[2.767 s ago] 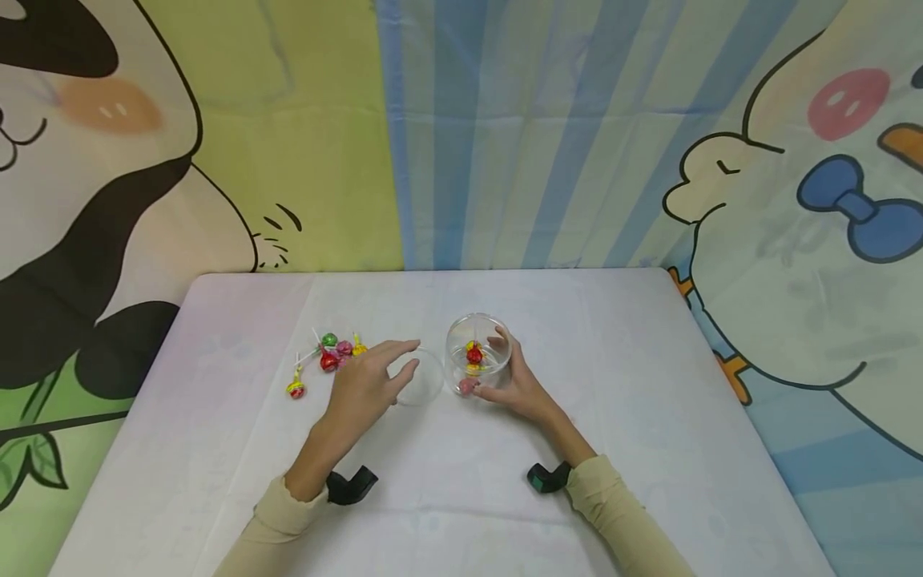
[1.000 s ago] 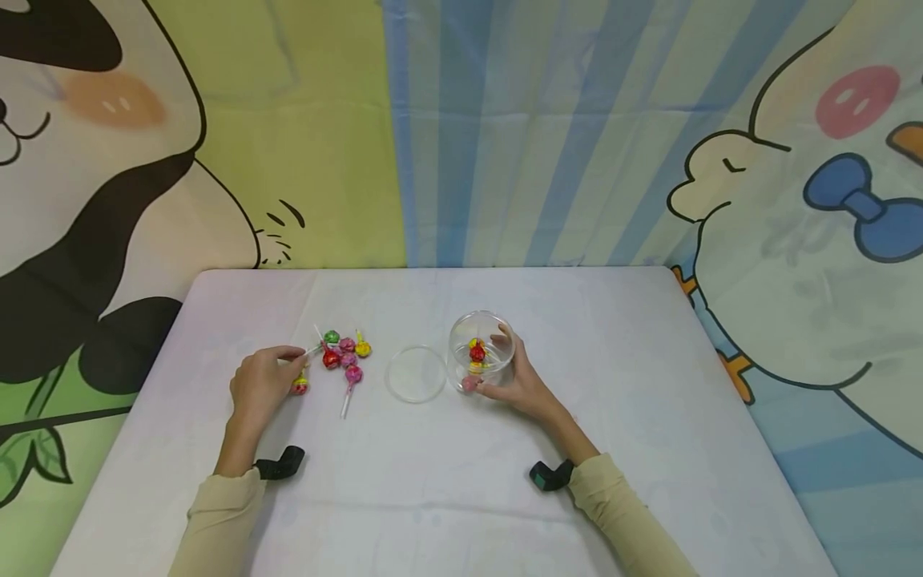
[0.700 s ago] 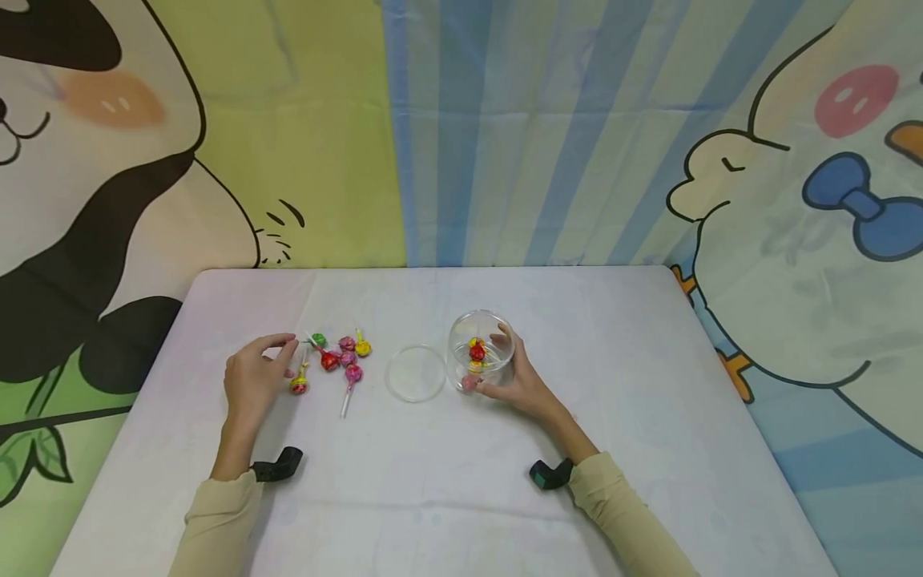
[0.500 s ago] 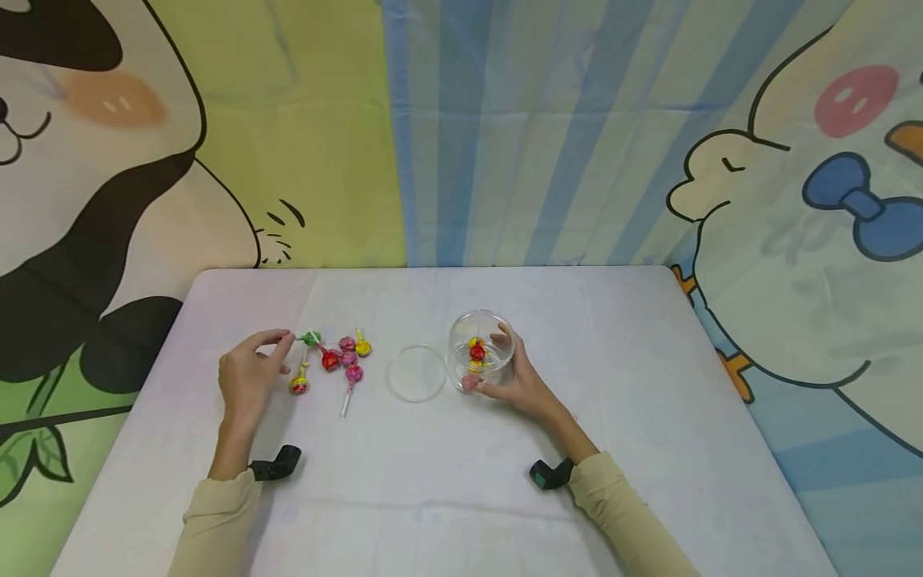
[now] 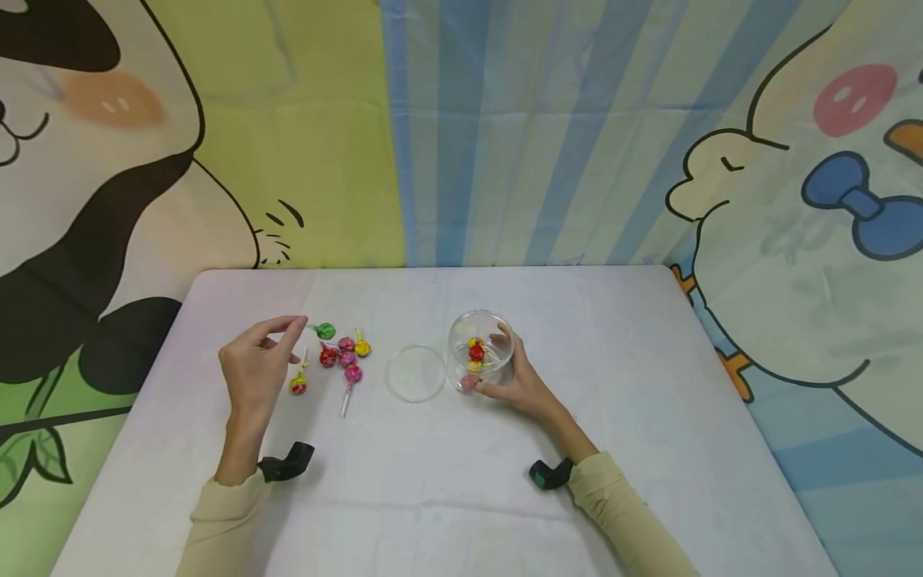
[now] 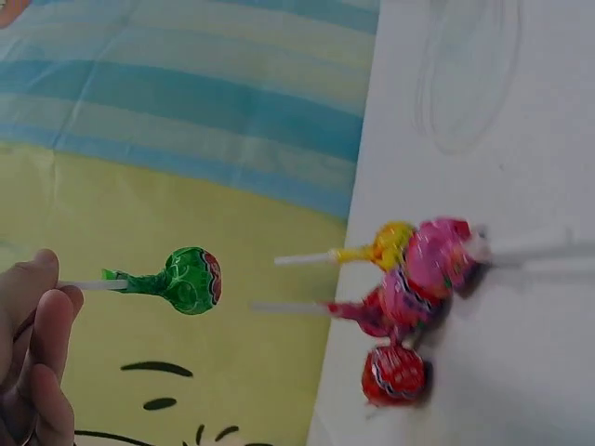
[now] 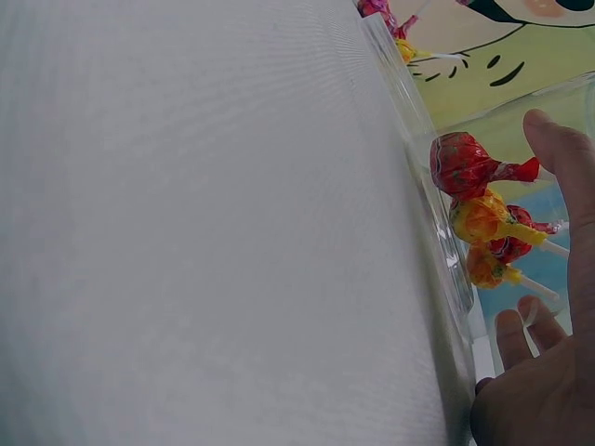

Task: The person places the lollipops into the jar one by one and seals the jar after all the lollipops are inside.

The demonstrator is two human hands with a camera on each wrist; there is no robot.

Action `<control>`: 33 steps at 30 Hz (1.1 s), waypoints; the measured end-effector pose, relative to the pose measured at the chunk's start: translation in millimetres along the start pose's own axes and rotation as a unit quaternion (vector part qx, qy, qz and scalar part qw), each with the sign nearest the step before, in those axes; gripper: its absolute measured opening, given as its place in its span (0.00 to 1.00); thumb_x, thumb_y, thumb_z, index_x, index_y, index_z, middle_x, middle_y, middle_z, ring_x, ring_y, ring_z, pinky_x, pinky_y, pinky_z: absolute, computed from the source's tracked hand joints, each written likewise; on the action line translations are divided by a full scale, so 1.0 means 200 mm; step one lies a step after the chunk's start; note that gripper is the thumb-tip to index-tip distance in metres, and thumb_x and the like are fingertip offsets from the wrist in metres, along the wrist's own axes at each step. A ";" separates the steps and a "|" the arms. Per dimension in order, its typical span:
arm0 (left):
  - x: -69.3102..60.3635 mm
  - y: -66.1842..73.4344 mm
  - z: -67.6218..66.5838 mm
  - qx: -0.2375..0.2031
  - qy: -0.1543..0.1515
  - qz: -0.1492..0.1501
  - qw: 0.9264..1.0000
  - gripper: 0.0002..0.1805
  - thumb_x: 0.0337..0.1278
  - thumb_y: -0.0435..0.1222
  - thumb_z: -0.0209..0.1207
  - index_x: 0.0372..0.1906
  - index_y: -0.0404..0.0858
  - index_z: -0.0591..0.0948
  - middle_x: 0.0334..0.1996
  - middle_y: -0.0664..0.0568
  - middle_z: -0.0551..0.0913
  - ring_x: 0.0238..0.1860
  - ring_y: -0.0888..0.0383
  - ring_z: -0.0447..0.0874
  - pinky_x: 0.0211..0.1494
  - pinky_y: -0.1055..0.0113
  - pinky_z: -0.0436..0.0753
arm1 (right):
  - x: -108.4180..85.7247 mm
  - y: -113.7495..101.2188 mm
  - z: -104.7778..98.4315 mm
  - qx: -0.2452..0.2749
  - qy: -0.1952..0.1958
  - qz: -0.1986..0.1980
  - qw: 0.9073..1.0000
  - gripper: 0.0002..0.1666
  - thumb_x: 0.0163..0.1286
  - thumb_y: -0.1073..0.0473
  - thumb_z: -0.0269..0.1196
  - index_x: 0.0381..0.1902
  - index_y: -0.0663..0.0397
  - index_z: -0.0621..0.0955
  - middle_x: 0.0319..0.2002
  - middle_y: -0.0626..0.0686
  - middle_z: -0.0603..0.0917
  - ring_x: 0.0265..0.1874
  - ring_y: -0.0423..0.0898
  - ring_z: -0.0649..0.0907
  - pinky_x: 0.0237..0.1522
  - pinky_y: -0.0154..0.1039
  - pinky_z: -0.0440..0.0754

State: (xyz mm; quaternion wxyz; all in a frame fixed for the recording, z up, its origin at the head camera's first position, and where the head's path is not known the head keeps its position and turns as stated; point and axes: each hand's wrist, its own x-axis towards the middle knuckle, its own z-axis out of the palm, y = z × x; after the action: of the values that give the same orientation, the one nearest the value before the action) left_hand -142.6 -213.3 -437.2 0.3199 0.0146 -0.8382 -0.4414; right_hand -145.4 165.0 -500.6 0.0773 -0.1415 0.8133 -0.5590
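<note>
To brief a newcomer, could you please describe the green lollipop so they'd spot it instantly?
Over the left of the white table, find the left hand. It pinches the stick of the green lollipop, the only visible one wrapped in green.

and you're looking at the green lollipop point(image 6: 193, 281), marked in red but too unclear to read; now the red lollipop point(image 6: 395, 372), pale marks, blurred too. no legible word or number for you anywhere!
</note>
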 end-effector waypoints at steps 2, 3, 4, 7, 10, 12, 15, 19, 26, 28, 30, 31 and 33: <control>-0.01 0.06 0.01 -0.026 -0.004 -0.001 1.000 0.10 0.53 0.39 0.69 0.38 0.38 0.89 0.28 0.42 0.88 0.12 0.77 0.71 0.12 0.76 0.59 | 0.01 0.05 0.00 -0.002 0.002 0.002 1.000 0.62 0.53 0.64 0.72 0.76 0.51 0.45 0.72 0.64 0.60 0.74 0.62 0.57 0.72 0.68 0.44; -0.01 0.09 0.02 -0.039 -0.006 -0.001 0.999 0.10 0.52 0.39 0.69 0.37 0.38 0.89 0.26 0.44 0.88 0.12 0.76 0.71 0.12 0.76 0.58 | 0.02 0.08 0.01 -0.003 0.002 0.003 1.000 0.63 0.53 0.64 0.72 0.76 0.50 0.45 0.73 0.63 0.59 0.75 0.61 0.57 0.72 0.68 0.44; -0.01 0.12 0.04 -0.051 -0.009 0.000 0.999 0.09 0.52 0.38 0.69 0.37 0.39 0.89 0.25 0.46 0.87 0.12 0.74 0.71 0.12 0.75 0.58 | 0.02 0.10 0.01 -0.005 0.004 0.005 1.000 0.63 0.53 0.63 0.73 0.76 0.48 0.45 0.73 0.62 0.60 0.75 0.60 0.57 0.72 0.68 0.43; -0.03 0.22 0.09 -0.094 -0.032 0.005 0.995 0.07 0.51 0.38 0.70 0.36 0.40 0.89 0.22 0.53 0.85 0.11 0.68 0.72 0.13 0.75 0.62 | 0.04 0.16 0.01 -0.008 0.008 0.006 1.000 0.64 0.53 0.61 0.74 0.76 0.45 0.45 0.73 0.57 0.60 0.75 0.58 0.57 0.73 0.67 0.43; -0.05 0.32 0.18 -0.143 -0.073 0.013 0.987 0.07 0.52 0.38 0.69 0.36 0.40 0.89 0.24 0.53 0.86 0.11 0.63 0.74 0.14 0.76 0.66 | 0.03 0.17 0.01 -0.009 0.013 0.003 1.000 0.64 0.53 0.59 0.74 0.76 0.45 0.46 0.72 0.55 0.61 0.75 0.57 0.59 0.73 0.66 0.44; -0.07 0.38 0.25 -0.172 -0.106 0.024 0.979 0.07 0.53 0.37 0.69 0.36 0.40 0.89 0.26 0.51 0.88 0.11 0.63 0.76 0.15 0.75 0.69 | 0.03 0.16 0.01 -0.007 0.015 0.000 1.000 0.64 0.53 0.58 0.74 0.76 0.46 0.46 0.72 0.55 0.62 0.75 0.57 0.59 0.73 0.67 0.44; -0.10 0.45 0.37 -0.178 -0.156 0.059 0.970 0.06 0.54 0.37 0.68 0.36 0.40 0.89 0.30 0.48 0.89 0.12 0.66 0.76 0.15 0.74 0.68 | 0.03 0.16 0.01 -0.004 0.014 -0.006 1.000 0.63 0.52 0.57 0.74 0.76 0.44 0.46 0.72 0.56 0.62 0.74 0.58 0.59 0.72 0.68 0.45; -0.14 0.50 0.53 -0.134 -0.225 0.111 0.959 0.07 0.54 0.38 0.68 0.36 0.40 0.89 0.31 0.50 0.90 0.11 0.70 0.74 0.14 0.73 0.66 | 0.03 0.17 0.01 0.005 0.012 -0.021 1.000 0.63 0.53 0.57 0.74 0.76 0.39 0.46 0.72 0.58 0.62 0.74 0.59 0.60 0.71 0.68 0.47; -0.20 0.50 0.69 -0.046 -0.305 0.088 0.947 0.07 0.54 0.41 0.67 0.35 0.43 0.89 0.24 0.54 0.89 0.06 0.72 0.68 0.13 0.73 0.62 | 0.03 0.18 0.02 0.002 0.009 -0.023 1.000 0.63 0.54 0.58 0.74 0.75 0.35 0.46 0.72 0.58 0.62 0.73 0.59 0.61 0.71 0.68 0.50; -0.21 0.50 0.72 -0.033 -0.316 0.076 0.945 0.06 0.54 0.41 0.67 0.35 0.44 0.89 0.21 0.54 0.88 0.05 0.72 0.67 0.12 0.72 0.62 | 0.02 0.18 0.02 -0.008 0.008 -0.019 1.000 0.63 0.54 0.58 0.74 0.75 0.35 0.45 0.72 0.59 0.62 0.73 0.59 0.61 0.71 0.68 0.50; -0.21 0.51 0.73 -0.017 -0.326 0.074 0.942 0.06 0.55 0.41 0.67 0.34 0.44 0.89 0.18 0.54 0.86 0.05 0.71 0.67 0.12 0.72 0.62 | 0.01 0.14 0.01 -0.006 0.008 -0.018 1.000 0.63 0.54 0.60 0.73 0.76 0.39 0.45 0.72 0.61 0.62 0.73 0.61 0.60 0.71 0.68 0.49; -0.20 0.51 0.74 -0.007 -0.331 0.075 0.941 0.06 0.55 0.41 0.67 0.35 0.44 0.90 0.17 0.54 0.86 0.05 0.71 0.68 0.13 0.72 0.62 | 0.01 0.11 0.01 -0.004 0.009 -0.016 1.000 0.62 0.54 0.61 0.73 0.76 0.41 0.46 0.72 0.62 0.62 0.73 0.61 0.60 0.71 0.68 0.49; -0.19 0.52 0.76 0.012 -0.339 0.078 0.937 0.07 0.55 0.42 0.67 0.35 0.44 0.90 0.14 0.55 0.84 0.05 0.71 0.68 0.13 0.72 0.62 | 0.00 0.06 0.00 -0.001 0.007 -0.022 1.000 0.62 0.54 0.63 0.73 0.76 0.47 0.46 0.71 0.65 0.61 0.72 0.64 0.60 0.70 0.69 0.49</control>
State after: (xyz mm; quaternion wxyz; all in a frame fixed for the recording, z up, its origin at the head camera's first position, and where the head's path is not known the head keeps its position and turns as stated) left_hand -168.0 -27.0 -440.1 0.0497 -0.1977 -0.9006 -0.3840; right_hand -146.9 168.7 -512.5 0.0587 -0.1554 0.8110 -0.5610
